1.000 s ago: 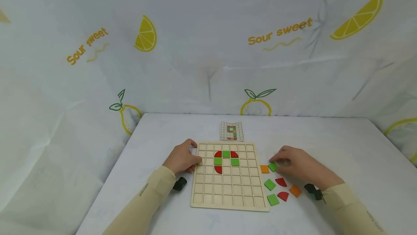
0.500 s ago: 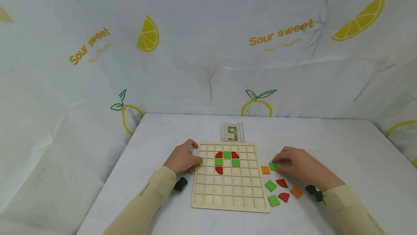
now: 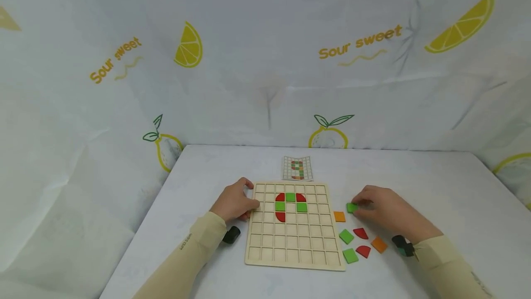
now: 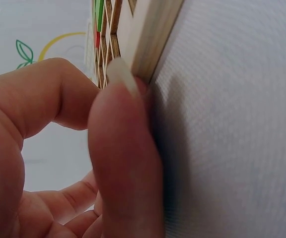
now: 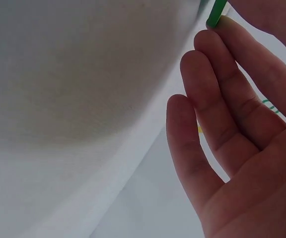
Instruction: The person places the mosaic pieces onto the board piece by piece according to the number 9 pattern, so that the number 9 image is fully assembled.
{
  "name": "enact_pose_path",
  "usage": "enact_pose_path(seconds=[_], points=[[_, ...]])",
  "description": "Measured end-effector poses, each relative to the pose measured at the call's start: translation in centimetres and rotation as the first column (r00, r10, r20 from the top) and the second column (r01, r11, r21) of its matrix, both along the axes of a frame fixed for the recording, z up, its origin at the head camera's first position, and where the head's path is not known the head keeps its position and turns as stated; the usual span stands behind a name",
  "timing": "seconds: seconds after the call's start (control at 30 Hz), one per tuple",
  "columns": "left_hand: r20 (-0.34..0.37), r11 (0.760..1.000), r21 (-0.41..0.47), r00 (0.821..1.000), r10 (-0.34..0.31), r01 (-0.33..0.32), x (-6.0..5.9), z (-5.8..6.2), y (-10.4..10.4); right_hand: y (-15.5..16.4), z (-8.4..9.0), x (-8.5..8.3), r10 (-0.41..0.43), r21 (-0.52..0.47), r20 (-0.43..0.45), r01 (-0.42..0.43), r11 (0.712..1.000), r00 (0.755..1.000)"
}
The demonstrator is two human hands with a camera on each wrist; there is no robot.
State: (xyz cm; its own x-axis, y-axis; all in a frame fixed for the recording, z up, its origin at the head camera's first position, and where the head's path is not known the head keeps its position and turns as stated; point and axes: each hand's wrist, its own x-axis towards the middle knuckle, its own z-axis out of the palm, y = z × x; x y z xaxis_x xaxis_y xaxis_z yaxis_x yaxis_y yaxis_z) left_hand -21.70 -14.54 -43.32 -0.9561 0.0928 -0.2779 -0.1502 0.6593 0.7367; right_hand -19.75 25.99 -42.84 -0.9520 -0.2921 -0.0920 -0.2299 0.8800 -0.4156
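A pale wooden grid board lies flat, with red quarter-circle tiles and green square tiles set in its upper cells. My left hand holds the board at its left edge; in the left wrist view the thumb lies against that edge, with the index finger curled behind it. To the right of the board, my right hand pinches a green square tile between thumb and index finger. Only the tile's edge shows in the right wrist view, where the other fingers extend loosely below it.
Right of the board lie an orange square, another orange square, two green squares and two red quarter-circles. Behind the board sits a pattern card on the white table. A lemon-printed cloth hangs behind.
The right hand with the green square tile has shifted slightly right, away from the orange square. The left hand stays on the board edge; the whole view has drifted a little.
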Motion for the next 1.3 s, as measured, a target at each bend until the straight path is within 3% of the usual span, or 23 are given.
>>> enact_pose_path(seconds=[0.37,0.8,1.3], points=[[0.019,1.000,-0.009,1.000,0.014,-0.014,-0.3,-0.2,0.1,-2.7,1.4,-0.2,0.063,-0.024,-0.060,-0.065,0.998,0.996],[-0.002,1.000,-0.008,1.000,-0.008,0.008,-0.3,-0.2,0.0,-8.2,1.6,-1.4,0.106,-0.037,-0.019,-0.106,0.994,0.994],[-0.010,1.000,-0.004,1.000,-0.011,0.011,-0.2,-0.1,0.0,-12.3,1.0,0.0,0.222,-0.003,-0.080,-0.223,0.975,0.972]])
